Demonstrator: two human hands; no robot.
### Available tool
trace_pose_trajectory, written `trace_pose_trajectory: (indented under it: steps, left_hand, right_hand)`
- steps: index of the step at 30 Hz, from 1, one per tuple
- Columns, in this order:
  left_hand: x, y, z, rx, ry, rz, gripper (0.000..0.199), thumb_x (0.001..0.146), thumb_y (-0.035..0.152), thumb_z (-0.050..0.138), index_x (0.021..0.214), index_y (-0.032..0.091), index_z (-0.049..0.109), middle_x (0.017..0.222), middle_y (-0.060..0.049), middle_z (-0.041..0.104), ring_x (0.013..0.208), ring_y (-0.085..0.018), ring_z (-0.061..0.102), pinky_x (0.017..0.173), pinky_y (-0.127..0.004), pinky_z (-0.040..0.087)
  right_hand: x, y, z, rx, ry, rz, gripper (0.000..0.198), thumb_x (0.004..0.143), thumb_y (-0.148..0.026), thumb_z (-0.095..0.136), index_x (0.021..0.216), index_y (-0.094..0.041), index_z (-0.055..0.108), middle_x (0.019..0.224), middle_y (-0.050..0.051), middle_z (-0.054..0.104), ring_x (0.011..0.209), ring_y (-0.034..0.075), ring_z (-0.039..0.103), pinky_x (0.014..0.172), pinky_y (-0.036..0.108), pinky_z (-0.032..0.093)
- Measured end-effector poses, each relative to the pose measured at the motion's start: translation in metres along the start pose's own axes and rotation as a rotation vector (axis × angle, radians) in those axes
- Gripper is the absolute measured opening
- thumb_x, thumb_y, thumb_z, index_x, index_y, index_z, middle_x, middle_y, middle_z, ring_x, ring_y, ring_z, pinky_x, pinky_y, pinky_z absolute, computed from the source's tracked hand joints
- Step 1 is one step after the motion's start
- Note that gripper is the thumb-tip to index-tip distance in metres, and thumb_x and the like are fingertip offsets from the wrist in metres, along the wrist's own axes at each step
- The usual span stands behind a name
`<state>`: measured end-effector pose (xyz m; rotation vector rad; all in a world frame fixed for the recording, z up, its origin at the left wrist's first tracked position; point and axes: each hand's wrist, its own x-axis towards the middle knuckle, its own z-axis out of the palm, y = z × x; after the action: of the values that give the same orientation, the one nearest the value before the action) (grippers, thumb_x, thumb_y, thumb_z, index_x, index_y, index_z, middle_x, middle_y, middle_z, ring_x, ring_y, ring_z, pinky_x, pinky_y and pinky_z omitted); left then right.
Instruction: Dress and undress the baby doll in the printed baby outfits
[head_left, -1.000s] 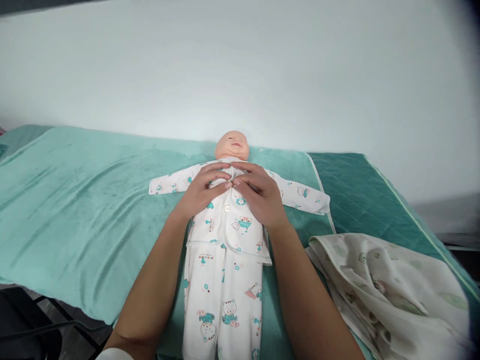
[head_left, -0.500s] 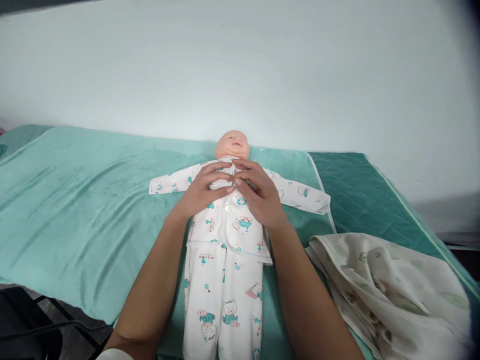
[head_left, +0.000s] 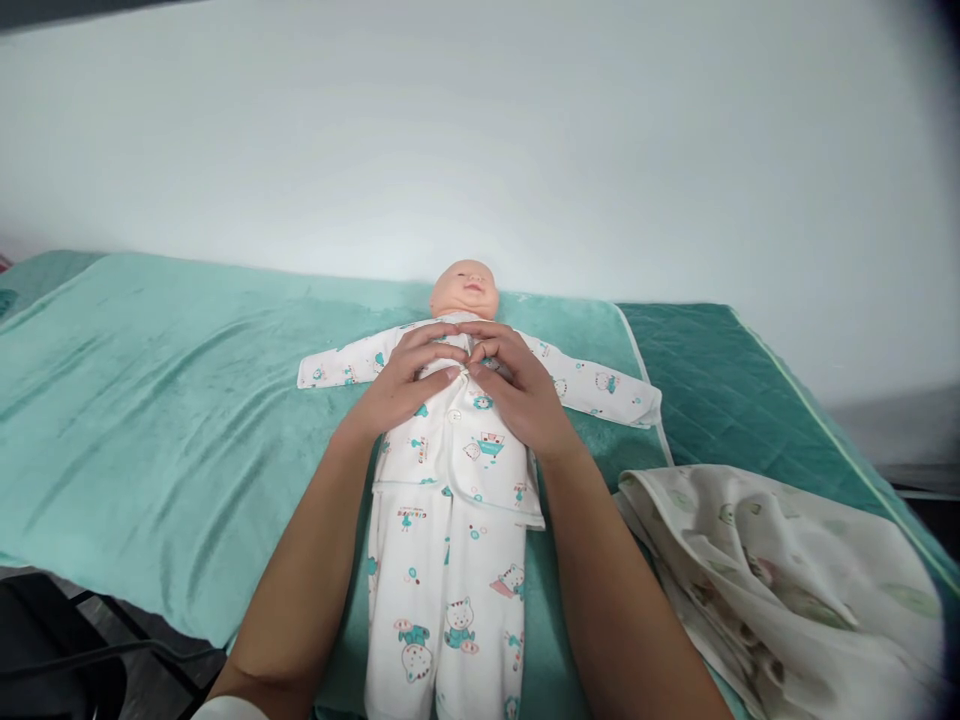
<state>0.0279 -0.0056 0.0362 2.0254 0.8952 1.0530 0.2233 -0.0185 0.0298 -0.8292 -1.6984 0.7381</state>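
A baby doll (head_left: 465, 288) lies on its back, wearing a white printed baby shirt (head_left: 491, 470) and matching trousers (head_left: 405, 590). Both sleeves stretch out to the sides. My left hand (head_left: 409, 378) grips the shirt's front opening at the chest, thumb and fingers drawn in at the edge. From the other side, my right hand (head_left: 523, 388) pinches the same opening, its fingertips meeting those of the left. The small fastening between the fingertips is mostly covered. Lower on the shirt front a round button (head_left: 454, 416) shows.
Under the doll spreads a light green blanket (head_left: 150, 400), over a darker quilted cover (head_left: 697, 370) at the right. A crumpled white leaf-patterned cloth (head_left: 795, 580) lies to the lower right. Behind stands a pale wall (head_left: 480, 130). Something black (head_left: 52, 650) sits at the lower left.
The fingertips of both hands have drawn closer together on the shirt opening, and the right fingers are more bent. The doll and the cloths lie as before.
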Motion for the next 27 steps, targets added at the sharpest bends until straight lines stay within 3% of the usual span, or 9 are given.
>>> trace_pose_trajectory:
  steps: [5, 8, 13, 20, 27]
  left_hand:
    - [0.0, -0.002, 0.001, -0.014, 0.023, 0.008, 0.022, 0.095, 0.042, 0.063, 0.109, 0.028, 0.073, 0.146, -0.008, 0.057, 0.143, -0.025, 0.046, 0.123, -0.048, 0.032]
    - [0.0, -0.001, 0.002, -0.021, 0.032, 0.019, 0.02, 0.096, 0.04, 0.063, 0.107, 0.028, 0.074, 0.146, -0.008, 0.057, 0.143, -0.024, 0.047, 0.123, -0.048, 0.033]
    - [0.0, 0.002, 0.004, -0.016, 0.057, 0.024, 0.016, 0.096, 0.035, 0.064, 0.104, 0.026, 0.073, 0.145, -0.009, 0.058, 0.143, -0.023, 0.048, 0.123, -0.048, 0.034]
    - [0.001, 0.01, 0.008, 0.021, 0.108, 0.0, 0.012, 0.092, 0.035, 0.068, 0.094, 0.023, 0.07, 0.137, -0.01, 0.063, 0.138, -0.024, 0.052, 0.121, -0.048, 0.036]
    - [-0.002, 0.008, 0.004, -0.109, 0.103, -0.015, 0.011, 0.094, 0.032, 0.064, 0.089, 0.023, 0.066, 0.139, -0.009, 0.064, 0.14, -0.025, 0.051, 0.118, -0.047, 0.038]
  right_hand:
    - [0.0, 0.001, 0.001, -0.015, 0.006, -0.026, 0.013, 0.095, -0.023, 0.059, 0.082, -0.026, 0.061, 0.132, 0.004, 0.066, 0.128, 0.025, 0.058, 0.111, 0.051, 0.043]
    - [0.0, 0.004, 0.001, 0.035, 0.032, -0.055, 0.005, 0.095, -0.025, 0.061, 0.096, -0.03, 0.063, 0.135, 0.004, 0.063, 0.132, 0.025, 0.056, 0.113, 0.051, 0.044]
    - [0.001, 0.005, 0.0, -0.003, 0.006, -0.131, 0.023, 0.095, -0.021, 0.06, 0.114, -0.034, 0.066, 0.136, 0.003, 0.062, 0.135, 0.024, 0.054, 0.119, 0.051, 0.038]
    - [0.001, 0.004, 0.001, -0.005, 0.021, -0.1, 0.021, 0.093, -0.021, 0.062, 0.11, -0.032, 0.066, 0.133, 0.004, 0.064, 0.132, 0.025, 0.056, 0.117, 0.05, 0.041]
    - [0.0, 0.003, 0.002, 0.027, 0.061, -0.027, 0.012, 0.09, -0.017, 0.058, 0.095, -0.028, 0.063, 0.13, 0.004, 0.064, 0.132, 0.024, 0.056, 0.111, 0.048, 0.045]
